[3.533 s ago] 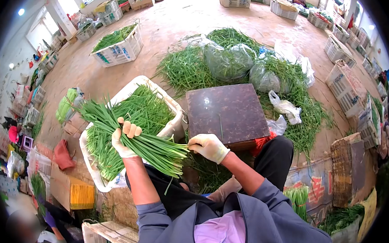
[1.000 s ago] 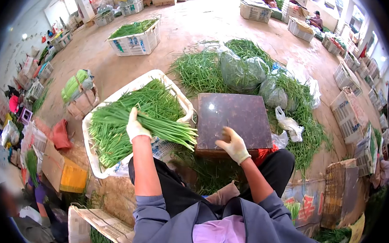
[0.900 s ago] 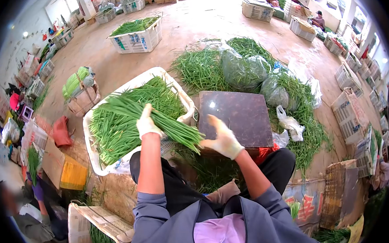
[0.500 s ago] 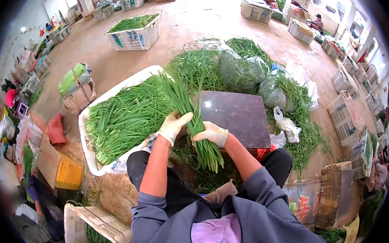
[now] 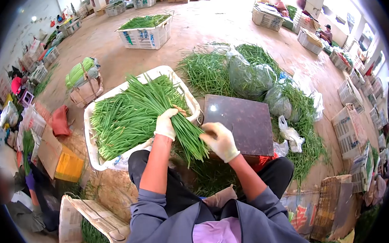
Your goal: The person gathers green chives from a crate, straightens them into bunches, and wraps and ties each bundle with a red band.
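Just left of the table (image 5: 238, 123), the white crate (image 5: 90, 140) is filled with green stalks (image 5: 120, 125), piled about to its rim. Between crate and table, the left hand (image 5: 168, 123) is closed around a bunch (image 5: 189, 141), one end fanning over the crate and the other slanting down by the table's near left corner. The right hand (image 5: 222, 141), above that corner, has its thumb and fingers narrowly parted at the bunch's side; whether it pinches a stalk, I cannot tell. Well beyond the table, to the left, the far crate (image 5: 146, 38) also holds greens up to the rim. Behind the table, a clear bag (image 5: 249, 77) bulges with greens amid a loose heap (image 5: 205, 72). Right of the table lies a small bag (image 5: 291, 136), contents unclear. Nearer than the table, to the left, a tilted crate (image 5: 70, 225) has greens inside.
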Motion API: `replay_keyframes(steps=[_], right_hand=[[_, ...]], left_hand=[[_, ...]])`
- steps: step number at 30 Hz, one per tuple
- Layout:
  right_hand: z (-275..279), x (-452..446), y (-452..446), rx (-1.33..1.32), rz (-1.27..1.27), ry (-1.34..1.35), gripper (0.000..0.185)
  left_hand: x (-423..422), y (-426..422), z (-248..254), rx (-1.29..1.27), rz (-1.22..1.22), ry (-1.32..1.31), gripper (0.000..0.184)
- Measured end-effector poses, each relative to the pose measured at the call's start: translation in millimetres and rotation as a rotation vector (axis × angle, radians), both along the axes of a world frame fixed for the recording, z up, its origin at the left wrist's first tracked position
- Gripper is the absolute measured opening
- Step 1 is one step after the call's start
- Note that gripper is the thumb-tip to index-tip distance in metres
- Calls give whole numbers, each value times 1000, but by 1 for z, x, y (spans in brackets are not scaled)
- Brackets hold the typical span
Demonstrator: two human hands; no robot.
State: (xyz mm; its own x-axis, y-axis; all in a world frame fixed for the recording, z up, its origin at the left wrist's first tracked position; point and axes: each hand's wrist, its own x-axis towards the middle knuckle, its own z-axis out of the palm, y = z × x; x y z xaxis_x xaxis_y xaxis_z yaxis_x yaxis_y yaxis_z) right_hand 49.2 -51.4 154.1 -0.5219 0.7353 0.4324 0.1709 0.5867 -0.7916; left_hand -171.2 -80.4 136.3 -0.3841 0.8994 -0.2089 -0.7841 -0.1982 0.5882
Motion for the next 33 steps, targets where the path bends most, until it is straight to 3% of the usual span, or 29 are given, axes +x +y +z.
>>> replay_keyframes(steps=[2, 3, 6, 12, 14, 15, 16, 18, 19, 20, 22, 24, 28, 30, 33], right_hand=[[5, 1, -18, 145, 119, -122, 30], [7, -4, -26, 261, 96, -177, 28], [-4, -19, -37, 402, 27, -274, 26], [-19, -14, -26, 432, 58, -186, 7], [-10, 1, -22, 102, 370, 0, 6], [-2, 14, -25, -402, 437, 12, 6], [10, 21, -24, -691, 456, 128, 7], [8, 12, -13, -639, 168, 144, 9], [0, 0, -8, -299, 42, 100, 7], [-6, -5, -3, -297, 32, 107, 7], [-13, -13, 4, 107, -84, -181, 9], [-14, -10, 8, 75, -38, -227, 11], [-12, 10, 10, -814, 194, 365, 12], [-18, 13, 15, -705, 108, 206, 17], [-20, 2, 2, -89, -41, -106, 26]], left_hand=[[-2, 4, -9, -29, 36, -60, 17], [-1, 11, -16, -39, 72, -153, 15], [2, 15, -22, -85, 138, -80, 14], [4, 10, -18, -95, 166, -102, 10], [0, 8, -15, -115, 202, -70, 8], [-1, 7, -13, -110, 183, -63, 8], [-5, 8, -19, -111, 182, -67, 8], [-7, 13, -29, -102, 153, -46, 8], [-1, 12, -24, -119, 141, -25, 9], [5, 12, -18, -117, 130, -18, 9], [15, 9, -10, -80, 93, -2, 9], [11, 8, -9, -27, 70, -51, 12], [3, 5, -7, -35, 125, -52, 14], [4, 4, -6, -33, 138, -38, 15], [11, 5, -6, -19, 115, -45, 16]])
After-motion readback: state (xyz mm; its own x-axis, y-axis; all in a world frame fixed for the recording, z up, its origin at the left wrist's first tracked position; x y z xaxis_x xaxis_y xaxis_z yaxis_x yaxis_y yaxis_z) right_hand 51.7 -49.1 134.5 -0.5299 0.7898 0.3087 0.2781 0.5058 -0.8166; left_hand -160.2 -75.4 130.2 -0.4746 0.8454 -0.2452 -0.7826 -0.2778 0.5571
